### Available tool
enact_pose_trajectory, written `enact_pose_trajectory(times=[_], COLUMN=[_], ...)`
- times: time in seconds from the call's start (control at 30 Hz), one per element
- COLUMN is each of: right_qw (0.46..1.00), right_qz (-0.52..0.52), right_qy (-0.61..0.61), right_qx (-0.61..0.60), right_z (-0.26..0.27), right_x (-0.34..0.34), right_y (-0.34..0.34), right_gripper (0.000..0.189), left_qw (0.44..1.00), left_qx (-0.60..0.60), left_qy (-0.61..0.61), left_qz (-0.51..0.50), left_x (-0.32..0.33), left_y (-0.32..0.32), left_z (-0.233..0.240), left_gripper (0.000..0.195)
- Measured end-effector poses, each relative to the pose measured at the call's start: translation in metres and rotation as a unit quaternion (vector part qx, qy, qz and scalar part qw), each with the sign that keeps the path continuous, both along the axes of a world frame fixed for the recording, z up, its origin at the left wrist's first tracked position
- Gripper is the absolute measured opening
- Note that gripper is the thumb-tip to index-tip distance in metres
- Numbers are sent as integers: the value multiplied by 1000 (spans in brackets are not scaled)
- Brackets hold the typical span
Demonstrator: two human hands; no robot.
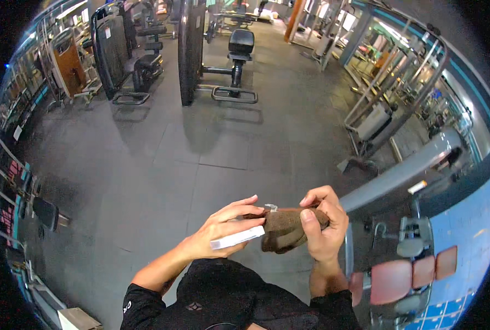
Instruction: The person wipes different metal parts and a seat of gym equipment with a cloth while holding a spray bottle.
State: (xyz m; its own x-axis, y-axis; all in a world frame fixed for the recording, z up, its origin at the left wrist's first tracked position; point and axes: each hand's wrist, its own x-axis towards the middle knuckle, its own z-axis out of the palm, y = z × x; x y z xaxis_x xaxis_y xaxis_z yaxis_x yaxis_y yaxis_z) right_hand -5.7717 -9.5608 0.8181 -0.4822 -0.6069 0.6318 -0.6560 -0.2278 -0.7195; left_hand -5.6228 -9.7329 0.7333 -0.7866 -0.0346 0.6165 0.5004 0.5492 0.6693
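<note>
In front of my chest my right hand (326, 225) grips a folded brown cloth (284, 227), thumb on the near side and fingers curled over the top. My left hand (224, 222) has a slim white box (237, 238) tucked among its fingers. Its fingertips reach the left end of the cloth; how firmly they press on it, I cannot tell. A small clear plastic piece (272, 207) stands at the cloth's upper edge, beside the left fingertips. The folds hide whatever may be inside the cloth.
Dark rubber flooring (146, 198) spreads around me. Ahead stand weight machines, one with a black padded seat (241, 41). A thick grey metal beam (397, 173) slants close on my right, near a red-padded bench (391, 282). A cardboard box (78, 319) lies at lower left.
</note>
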Motion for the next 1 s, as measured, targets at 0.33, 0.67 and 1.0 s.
enact_pose_trajectory(times=[0.33, 0.67, 1.0], right_qw=[995, 975, 993], right_qz=[-96, -215, -86], right_qy=[-23, -45, -85], right_qx=[20, -42, 4], right_z=[-18, -21, -39], right_x=[-239, -512, -803], right_y=[-125, -199, -332], right_gripper=[19, 27, 22], left_qw=[995, 965, 970], left_qx=[-25, 34, 124], left_qy=[34, -137, -148], left_qz=[-85, -221, -148], left_x=[-276, -592, -846], left_y=[-133, -236, -346], left_z=[-30, -35, -53], left_gripper=[55, 62, 39])
